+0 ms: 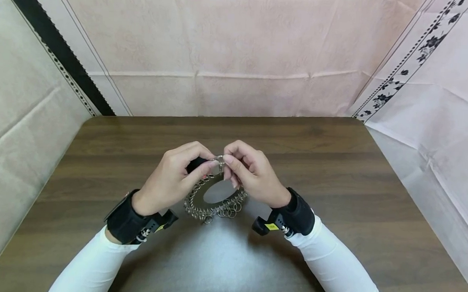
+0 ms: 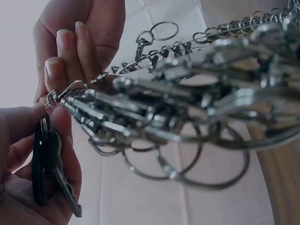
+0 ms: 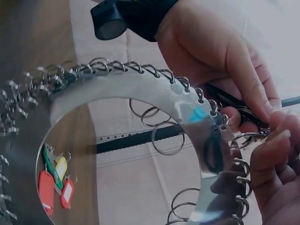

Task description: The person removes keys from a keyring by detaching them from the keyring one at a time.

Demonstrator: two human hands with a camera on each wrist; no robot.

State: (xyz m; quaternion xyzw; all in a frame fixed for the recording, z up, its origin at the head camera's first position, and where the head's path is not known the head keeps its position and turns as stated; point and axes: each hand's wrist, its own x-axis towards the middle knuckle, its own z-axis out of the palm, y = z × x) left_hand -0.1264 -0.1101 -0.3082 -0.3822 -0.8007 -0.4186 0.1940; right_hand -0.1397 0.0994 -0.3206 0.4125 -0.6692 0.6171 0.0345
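A large flat metal hoop, its edge lined with small loops and split rings, hangs tilted below both hands. My left hand pinches, between thumb and fingers, the small ring of a key with a black fob; the key dangles beside its palm. Facing it, my right hand pinches a small metal clasp joined to the hoop's edge. The two sets of fingertips nearly meet around this link. Fingers partly hide the exact joint.
Through the hoop in the right wrist view, a red key tag, a yellow tag and another red tag lie on the wooden table. Pale cloth hangs behind the table and at both sides.
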